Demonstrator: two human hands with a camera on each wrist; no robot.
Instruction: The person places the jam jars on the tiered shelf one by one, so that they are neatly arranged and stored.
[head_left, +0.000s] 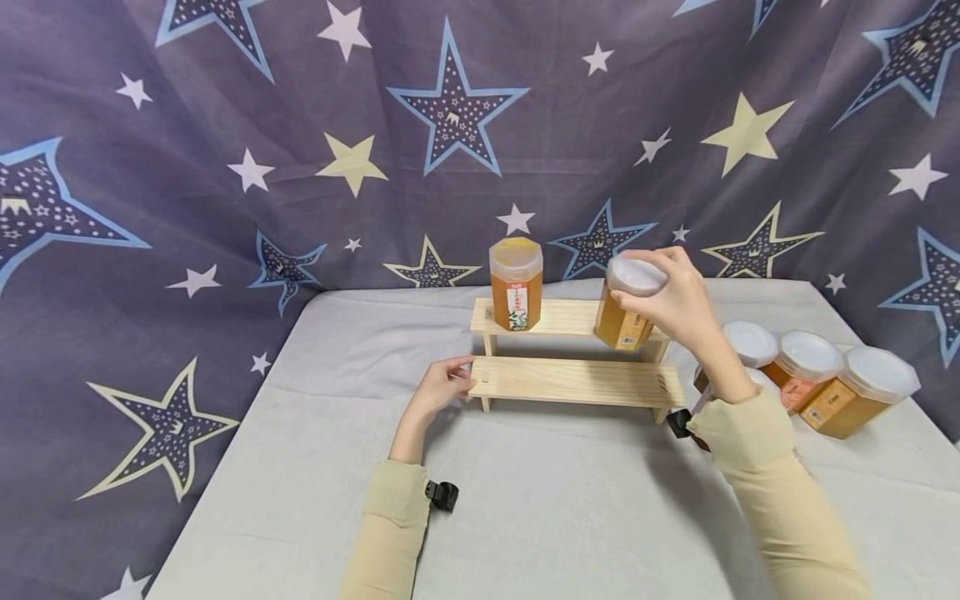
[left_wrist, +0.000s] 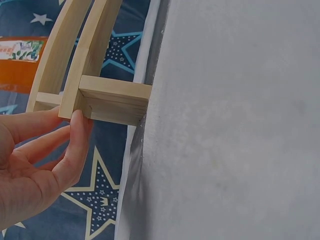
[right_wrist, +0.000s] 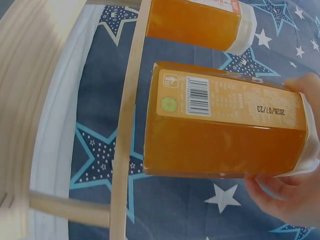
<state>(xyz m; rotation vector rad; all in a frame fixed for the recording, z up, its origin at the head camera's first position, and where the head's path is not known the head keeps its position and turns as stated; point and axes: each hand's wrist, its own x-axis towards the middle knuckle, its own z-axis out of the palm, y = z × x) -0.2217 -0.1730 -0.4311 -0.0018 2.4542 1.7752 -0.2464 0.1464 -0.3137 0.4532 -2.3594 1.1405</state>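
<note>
My right hand [head_left: 675, 296] grips a jar of amber honey [head_left: 625, 321] by its white lid, at the right end of the upper step of a two-tier wooden rack [head_left: 577, 382]. In the right wrist view the held jar [right_wrist: 225, 130] shows a yellow label with a barcode, its base close to the step's edge; whether it touches cannot be told. Another honey jar [head_left: 516, 292] stands upright toward the left end of the upper step. My left hand [head_left: 438, 385] pinches the left end of the lower step between thumb and fingers, seen closely in the left wrist view [left_wrist: 45, 160].
Several more lidded honey jars [head_left: 855, 400] stand together on the grey cloth-covered table [head_left: 555, 508], right of the rack. My right forearm partly hides some of them. A dark star-patterned curtain [head_left: 300, 100] hangs behind and at the sides.
</note>
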